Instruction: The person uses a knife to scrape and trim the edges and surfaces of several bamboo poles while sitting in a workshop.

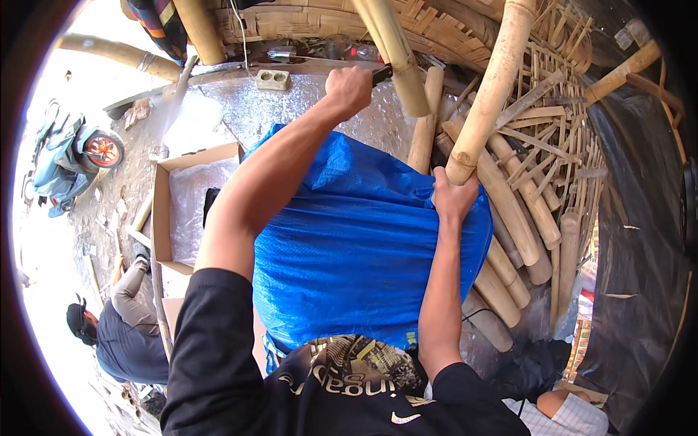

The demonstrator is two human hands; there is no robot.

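- My right hand (454, 195) is clamped on a bamboo pole (493, 86) running up toward 1 o'clock.
- My left hand (349, 87), at 12 o'clock, is fisted round a dark tool handle (382, 73).
- A blue tarp (363, 240) lies beneath both arms.

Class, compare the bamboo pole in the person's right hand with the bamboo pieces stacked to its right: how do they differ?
The pole is long, held slanting upward by the right hand; the stacked pieces are shorter and lie loose. The pole is gripped; the pieces are untouched. Both are pale tan bamboo.
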